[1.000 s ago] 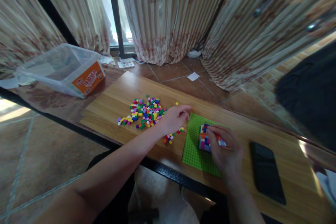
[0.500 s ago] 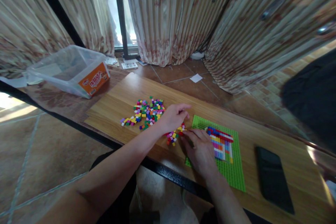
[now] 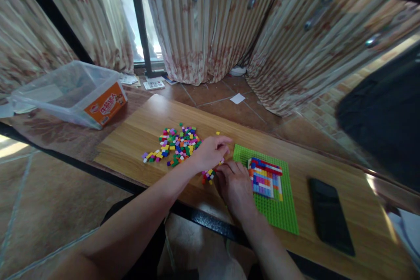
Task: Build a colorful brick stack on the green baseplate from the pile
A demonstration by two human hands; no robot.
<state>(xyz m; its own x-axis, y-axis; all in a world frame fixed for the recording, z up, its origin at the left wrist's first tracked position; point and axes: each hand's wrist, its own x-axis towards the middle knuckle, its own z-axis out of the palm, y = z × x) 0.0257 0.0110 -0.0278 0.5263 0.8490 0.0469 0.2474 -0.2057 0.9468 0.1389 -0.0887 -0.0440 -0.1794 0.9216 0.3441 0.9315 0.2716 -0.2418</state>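
Note:
My left hand [image 3: 210, 153] hovers over the right side of a pile of small coloured building bricks [image 3: 179, 142], its index finger stretched out and the others loosely bent. Below it, my right hand [image 3: 236, 188] has its fingers curled down and together at a few loose bricks [image 3: 208, 176]; what lies between the fingertips is hidden. The right hand also covers the left edge of a green baseplate [image 3: 284, 214]. On this plate sits a block of built-up bricks [image 3: 262, 182] in many colours, with a red, white and blue row along its far side.
A black phone [image 3: 331, 216] lies right of the baseplate on the wooden board [image 3: 131, 140]. At the far left stands a clear plastic bin [image 3: 74, 107] with an orange label. Paper [image 3: 237, 98] lies on the tiled floor, before striped curtains [image 3: 197, 30].
My right hand has left the built-up bricks and moved left to the loose bricks beside the baseplate, uncovering the block. My left hand has stayed over the pile. The camera view has shifted slightly.

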